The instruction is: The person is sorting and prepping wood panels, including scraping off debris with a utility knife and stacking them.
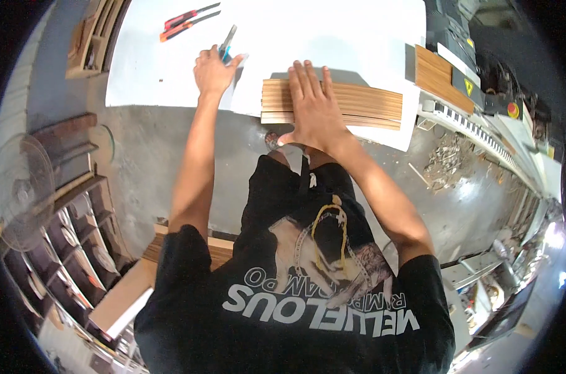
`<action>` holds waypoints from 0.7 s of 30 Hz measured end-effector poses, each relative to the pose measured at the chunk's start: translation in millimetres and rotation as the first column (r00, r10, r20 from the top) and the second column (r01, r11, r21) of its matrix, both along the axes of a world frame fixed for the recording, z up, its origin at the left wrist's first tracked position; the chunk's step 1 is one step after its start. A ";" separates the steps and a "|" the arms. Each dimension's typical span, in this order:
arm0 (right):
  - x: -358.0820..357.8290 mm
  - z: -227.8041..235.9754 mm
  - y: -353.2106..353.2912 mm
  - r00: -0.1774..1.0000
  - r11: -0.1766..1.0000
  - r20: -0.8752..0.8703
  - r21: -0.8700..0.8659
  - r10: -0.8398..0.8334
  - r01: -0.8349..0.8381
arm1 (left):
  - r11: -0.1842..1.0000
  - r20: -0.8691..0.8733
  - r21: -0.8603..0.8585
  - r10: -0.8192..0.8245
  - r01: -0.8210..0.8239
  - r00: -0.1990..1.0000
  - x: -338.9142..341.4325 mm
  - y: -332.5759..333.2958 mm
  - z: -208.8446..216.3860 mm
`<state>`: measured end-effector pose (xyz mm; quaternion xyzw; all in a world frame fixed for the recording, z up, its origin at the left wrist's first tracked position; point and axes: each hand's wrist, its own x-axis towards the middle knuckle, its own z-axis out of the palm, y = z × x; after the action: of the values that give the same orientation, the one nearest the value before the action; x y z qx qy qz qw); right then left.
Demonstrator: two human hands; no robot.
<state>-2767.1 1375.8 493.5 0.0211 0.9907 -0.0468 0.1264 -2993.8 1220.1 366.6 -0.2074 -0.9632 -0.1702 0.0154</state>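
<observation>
My left hand (213,75) is over the white table, its fingers curled at a utility knife (226,52) with a blue handle. The knife's blade points away from me, and my thumb stands out to the right of the handle. The palm hides the rear of the knife. My right hand (315,115) lies flat, fingers stretched out, across a row of wood-grain strips (370,105) at the table's near edge. These strips lie side by side, running left to right, and extend on both sides of the hand.
Two more cutters, a red one (180,19) and an orange one (175,32), lie at the far left of the white table (146,68). Right of it stands a machine (466,81) with a wood-grain panel (442,76). Scraps (446,159) litter the floor; a fan (22,193) is at left.
</observation>
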 end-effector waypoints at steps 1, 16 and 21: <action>-1.5 -1.3 0.0 0.999 0.999 0.015 -0.011 -0.050 0.050 | 1.000 0.020 0.007 0.022 -0.022 1.000 -1.5 2.4 -8.0; -7.2 -24.3 2.3 0.989 0.996 -0.113 -0.032 -0.091 0.088 | 0.377 0.733 0.679 -0.370 -0.630 0.570 125.2 -45.0 -8.2; -8.8 -28.3 1.1 0.989 0.997 -0.135 -0.057 -0.063 0.055 | 0.416 0.720 0.691 -0.324 -0.592 0.613 150.1 -46.9 -12.0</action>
<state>-2775.9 1376.9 465.2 0.0438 0.9943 -0.0782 0.0572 -2843.7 1173.2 354.7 0.0205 -0.6318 -0.7237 -0.2768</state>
